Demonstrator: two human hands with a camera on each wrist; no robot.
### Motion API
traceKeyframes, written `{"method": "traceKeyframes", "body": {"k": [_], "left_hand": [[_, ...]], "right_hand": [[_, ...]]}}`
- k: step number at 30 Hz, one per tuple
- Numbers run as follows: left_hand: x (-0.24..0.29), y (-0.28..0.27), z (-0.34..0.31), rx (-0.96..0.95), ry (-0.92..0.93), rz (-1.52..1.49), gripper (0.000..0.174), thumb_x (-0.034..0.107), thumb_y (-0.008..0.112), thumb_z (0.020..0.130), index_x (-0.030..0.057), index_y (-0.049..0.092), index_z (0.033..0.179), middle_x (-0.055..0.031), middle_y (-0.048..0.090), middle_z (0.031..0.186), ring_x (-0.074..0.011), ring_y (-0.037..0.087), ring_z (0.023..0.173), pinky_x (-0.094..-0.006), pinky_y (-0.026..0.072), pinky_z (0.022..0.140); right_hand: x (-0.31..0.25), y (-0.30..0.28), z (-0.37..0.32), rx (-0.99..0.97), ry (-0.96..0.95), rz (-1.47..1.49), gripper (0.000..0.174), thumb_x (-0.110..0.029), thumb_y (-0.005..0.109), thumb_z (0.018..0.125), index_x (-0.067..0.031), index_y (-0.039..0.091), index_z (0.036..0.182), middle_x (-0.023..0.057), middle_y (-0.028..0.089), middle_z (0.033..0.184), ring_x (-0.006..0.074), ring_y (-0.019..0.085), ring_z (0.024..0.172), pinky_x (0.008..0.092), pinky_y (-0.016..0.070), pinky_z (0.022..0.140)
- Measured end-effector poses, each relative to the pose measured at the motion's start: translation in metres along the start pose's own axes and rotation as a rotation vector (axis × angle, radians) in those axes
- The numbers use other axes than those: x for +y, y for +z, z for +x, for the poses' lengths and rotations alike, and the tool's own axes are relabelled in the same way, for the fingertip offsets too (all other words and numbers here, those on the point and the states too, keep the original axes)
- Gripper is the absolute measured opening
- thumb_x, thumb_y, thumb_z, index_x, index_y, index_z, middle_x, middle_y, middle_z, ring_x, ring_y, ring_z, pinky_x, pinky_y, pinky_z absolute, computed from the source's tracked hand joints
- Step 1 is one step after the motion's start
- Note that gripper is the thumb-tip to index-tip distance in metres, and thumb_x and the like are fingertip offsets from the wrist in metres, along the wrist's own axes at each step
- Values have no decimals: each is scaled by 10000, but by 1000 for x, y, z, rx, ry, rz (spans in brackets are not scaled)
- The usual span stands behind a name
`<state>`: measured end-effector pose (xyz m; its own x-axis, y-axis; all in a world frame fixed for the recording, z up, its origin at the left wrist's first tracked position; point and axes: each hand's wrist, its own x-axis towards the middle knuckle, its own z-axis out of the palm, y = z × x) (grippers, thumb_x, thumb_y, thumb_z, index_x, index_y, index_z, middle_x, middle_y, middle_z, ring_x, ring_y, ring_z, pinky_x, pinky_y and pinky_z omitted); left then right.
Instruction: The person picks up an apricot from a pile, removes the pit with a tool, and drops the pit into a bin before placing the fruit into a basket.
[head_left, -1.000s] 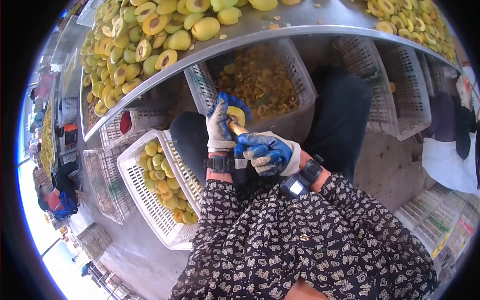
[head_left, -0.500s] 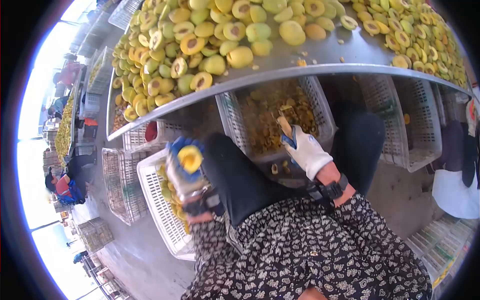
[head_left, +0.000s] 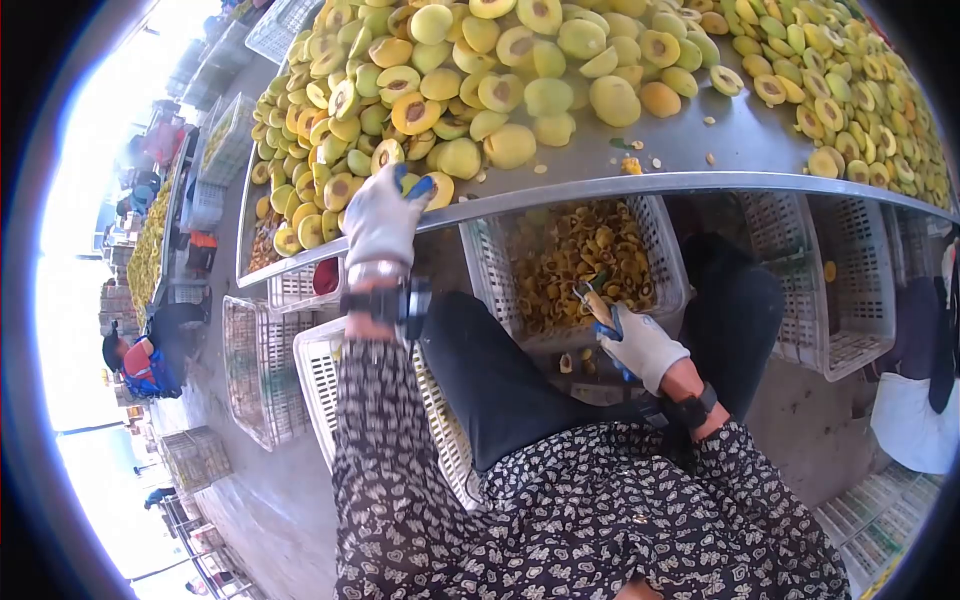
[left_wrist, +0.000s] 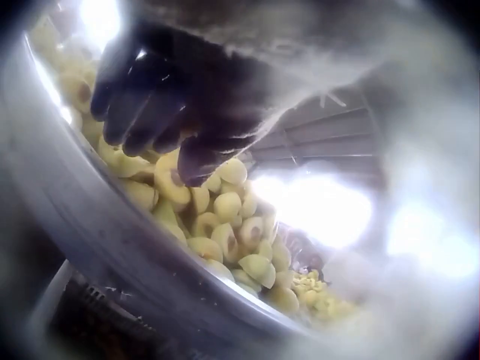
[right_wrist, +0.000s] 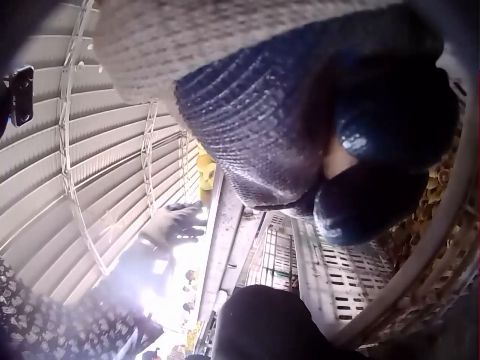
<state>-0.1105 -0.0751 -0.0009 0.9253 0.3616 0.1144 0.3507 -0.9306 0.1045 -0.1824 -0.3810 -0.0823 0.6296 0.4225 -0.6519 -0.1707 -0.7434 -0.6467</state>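
My gloved left hand [head_left: 385,215] reaches over the table's metal rim, its fingers spread at the edge of a pile of halved yellow-green stone fruit [head_left: 415,113]. In the left wrist view its dark fingers [left_wrist: 142,105] extend down over the fruit halves [left_wrist: 171,180], some showing brown pits. Lower and to the right, my gloved right hand [head_left: 640,348] grips a wooden-handled pitting tool [head_left: 598,307] whose metal tip points up and left. Its blue-coated fingers [right_wrist: 390,120] curl round the handle in the right wrist view.
Below the table edge [head_left: 600,184] a white crate [head_left: 487,265] holds brown-yellow scraps. Another white crate [head_left: 318,365] stands by my left knee, partly behind my sleeve. More stacked crates [head_left: 860,290] are under the table at right. A seated person [head_left: 150,360] is far left.
The hands have parted from working one fruit half together. My left hand carried the half to the left crate, then moved up to the pile without it; my right hand kept the tool.
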Motion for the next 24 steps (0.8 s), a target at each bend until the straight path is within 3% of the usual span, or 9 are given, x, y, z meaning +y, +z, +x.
{"method": "traceKeyframes", "body": {"k": [2, 5, 10, 14, 16, 19, 20, 23, 24], "left_hand": [[5, 14, 27, -202, 82, 157, 423, 374, 690, 754, 82, 625, 1053, -171, 624, 1041, -313, 601, 984, -400, 472, 823], [30, 9, 33, -399, 78, 378, 436, 355, 696, 745, 84, 612, 1075, -167, 624, 1041, -309, 603, 981, -399, 471, 835], [-15, 41, 39, -232, 100, 105, 354, 287, 715, 724, 76, 644, 1000, -141, 660, 964, -285, 638, 894, -364, 495, 790], [-32, 38, 16, 2, -129, -975, 288, 162, 739, 765, 4, 633, 981, -70, 656, 812, -127, 620, 698, -237, 497, 669], [-22, 17, -7, 51, -193, -1418, 239, 162, 697, 817, 20, 621, 993, -93, 649, 861, -167, 624, 745, -267, 520, 681], [-12, 19, -50, -120, -312, -2153, 363, 235, 605, 884, 69, 520, 1196, -107, 578, 1139, -289, 601, 979, -440, 534, 814], [-4, 22, -64, -245, -327, -2431, 352, 335, 586, 889, 28, 587, 1061, -135, 636, 983, -317, 607, 963, -435, 534, 815], [27, 54, -100, -167, -442, -2811, 360, 315, 615, 864, -4, 586, 1028, -149, 635, 990, -316, 584, 1006, -434, 529, 816], [35, 62, -110, -186, -646, -2870, 381, 332, 606, 866, -14, 586, 1022, -170, 623, 1033, -329, 570, 1025, -429, 523, 832]], "right_hand": [[8, 1, -4, 6, 38, 182, 294, -246, 580, 858, -16, 499, 1022, 93, 591, 657, 190, 580, 541, 339, 458, 471], [19, 10, -5, -4, 46, 299, 269, -229, 587, 855, -25, 507, 1010, 72, 575, 643, 158, 562, 534, 317, 447, 448], [14, 16, -10, -5, 54, 294, 265, -215, 604, 848, -29, 512, 1012, 79, 594, 694, 161, 573, 560, 330, 466, 480], [27, 20, -8, 138, -64, 257, 272, -241, 594, 859, -20, 535, 1007, 88, 621, 714, 164, 602, 580, 316, 471, 524], [31, 16, -8, 132, -42, 552, 236, -198, 611, 846, -25, 536, 987, 65, 617, 717, 132, 596, 601, 305, 475, 538], [29, 16, 5, 131, -90, 600, 216, -173, 623, 830, -19, 534, 952, 68, 613, 734, 140, 583, 597, 310, 474, 555], [25, 16, 6, 131, -94, 621, 222, -180, 624, 827, -15, 533, 945, 76, 610, 744, 153, 582, 603, 316, 474, 565], [11, 22, 12, 163, -130, 480, 248, -202, 626, 818, -7, 530, 937, 106, 602, 770, 176, 587, 644, 322, 469, 596], [1, 23, 7, 146, -106, 495, 255, -209, 627, 815, -5, 529, 932, 113, 602, 782, 183, 597, 667, 324, 469, 609]]}}
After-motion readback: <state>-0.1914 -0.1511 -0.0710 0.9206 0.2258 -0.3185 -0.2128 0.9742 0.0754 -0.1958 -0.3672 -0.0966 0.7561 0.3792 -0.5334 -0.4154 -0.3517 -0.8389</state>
